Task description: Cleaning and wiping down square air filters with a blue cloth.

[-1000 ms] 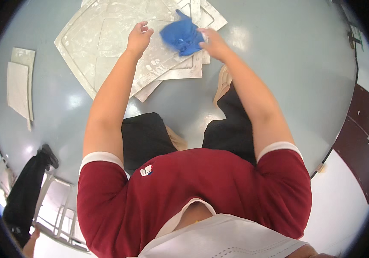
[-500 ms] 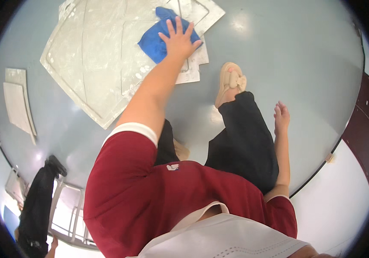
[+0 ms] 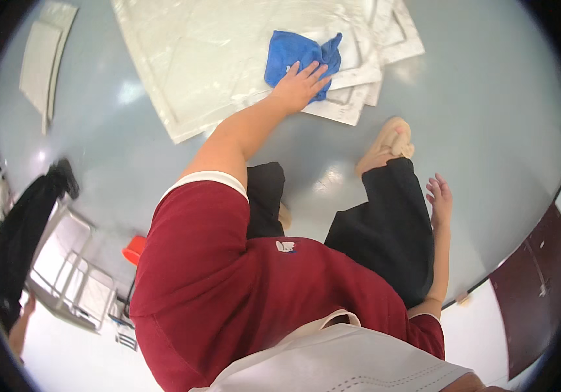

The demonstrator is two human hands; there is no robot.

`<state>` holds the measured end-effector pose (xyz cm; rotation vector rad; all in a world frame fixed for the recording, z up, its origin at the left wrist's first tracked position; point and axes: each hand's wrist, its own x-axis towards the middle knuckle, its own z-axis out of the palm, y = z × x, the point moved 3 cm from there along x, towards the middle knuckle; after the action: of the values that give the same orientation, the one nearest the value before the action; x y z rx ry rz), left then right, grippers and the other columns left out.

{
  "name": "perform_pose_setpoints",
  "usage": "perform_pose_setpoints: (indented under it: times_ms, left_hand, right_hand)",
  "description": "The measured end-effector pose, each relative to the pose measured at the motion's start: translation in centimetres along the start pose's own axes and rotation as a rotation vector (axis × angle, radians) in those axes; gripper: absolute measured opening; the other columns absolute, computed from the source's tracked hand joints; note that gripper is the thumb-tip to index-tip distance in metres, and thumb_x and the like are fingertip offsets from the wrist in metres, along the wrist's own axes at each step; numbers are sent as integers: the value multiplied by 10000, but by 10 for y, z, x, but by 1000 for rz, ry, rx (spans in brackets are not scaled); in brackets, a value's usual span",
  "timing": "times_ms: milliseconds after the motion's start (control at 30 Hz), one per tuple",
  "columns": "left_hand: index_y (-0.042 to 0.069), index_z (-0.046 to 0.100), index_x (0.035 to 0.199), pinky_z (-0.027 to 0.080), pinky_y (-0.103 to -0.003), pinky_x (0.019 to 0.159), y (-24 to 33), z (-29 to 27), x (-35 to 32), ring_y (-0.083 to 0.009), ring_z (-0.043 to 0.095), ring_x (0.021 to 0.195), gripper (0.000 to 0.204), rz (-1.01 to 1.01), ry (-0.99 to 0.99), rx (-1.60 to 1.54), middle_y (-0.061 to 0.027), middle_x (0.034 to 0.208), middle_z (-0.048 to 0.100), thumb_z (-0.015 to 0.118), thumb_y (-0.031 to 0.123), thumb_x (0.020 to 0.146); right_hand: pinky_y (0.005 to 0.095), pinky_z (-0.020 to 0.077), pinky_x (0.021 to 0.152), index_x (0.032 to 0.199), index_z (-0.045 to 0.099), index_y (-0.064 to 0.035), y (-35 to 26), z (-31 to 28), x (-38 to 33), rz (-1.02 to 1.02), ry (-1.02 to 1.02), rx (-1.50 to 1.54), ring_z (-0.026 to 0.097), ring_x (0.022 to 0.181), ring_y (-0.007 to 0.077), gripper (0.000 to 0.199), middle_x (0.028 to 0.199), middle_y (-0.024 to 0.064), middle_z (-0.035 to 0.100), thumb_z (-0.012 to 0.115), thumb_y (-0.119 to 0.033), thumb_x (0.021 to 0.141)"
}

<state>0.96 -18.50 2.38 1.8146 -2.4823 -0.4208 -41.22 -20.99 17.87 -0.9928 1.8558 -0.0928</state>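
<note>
My left hand [image 3: 300,88] lies flat with fingers spread on the near part of a blue cloth [image 3: 293,49]. The cloth rests partly crumpled on a large cream-white panel [image 3: 195,65] and the white frame-like pieces [image 3: 352,98] at its right edge. On the right, my right hand [image 3: 441,196] hangs beside my knee, fingers loosely apart and nothing in it.
Narrow pale boards [image 3: 42,59] lie on the grey floor [image 3: 483,111] at far left. Another person's black-trousered leg [image 3: 22,228] and metal-framed chairs [image 3: 75,274] are at left, near a red object [image 3: 135,249]. Dark red doors [image 3: 532,294] are at right.
My left hand has slid toward the near edge of the cloth, which now looks bunched at its right. The whole view has shifted, and a red object has come into sight at left.
</note>
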Motion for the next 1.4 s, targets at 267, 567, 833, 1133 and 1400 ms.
perform_pose_setpoints:
  times_ms: [267,567,833,1133,1400]
  left_hand:
    - [145,365,1288,267,-474,1000,-75,-7,-189,-265,271,1271,508,-191,-79,-85,-80,1381,291,457,78,793]
    - [109,371,1284,275,-366,1014,-161,22,-448,-274,318,1242,439,-1204,61,-245,-84,1331,372,395,65,848]
    - [44,503,1162,376,-332,909,-235,-120,-365,-281,494,1068,358,-1327,880,245,-153,1139,530,468,71,807]
    - [70,493,1191,381,-334,908,-154,-182,-50,-303,517,1048,423,-660,921,-692,-204,1160,517,535,192,788]
    - [219,364,1301,259,-498,974,-44,-105,139,-431,262,1218,567,-384,457,-544,-233,1345,271,537,411,797]
  right_hand:
    - [274,416,723,1199,469,-67,-56,8,22,-74,-51,-360,520,890,129,385,1032,35,556,493,-231,852]
    - [278,429,682,1183,483,-50,-112,13,40,-266,-53,-713,548,868,151,367,1022,73,571,478,-225,861]
    - [269,442,655,1127,528,-49,-111,16,39,-339,-26,-650,565,809,138,324,920,75,604,495,-213,849]
    - [252,431,632,1121,534,-37,-63,5,29,-200,4,-431,538,746,116,350,844,45,589,511,-239,836]
    - [262,445,640,1125,522,-19,1,-21,12,18,39,-291,559,804,128,353,937,62,604,503,-240,851]
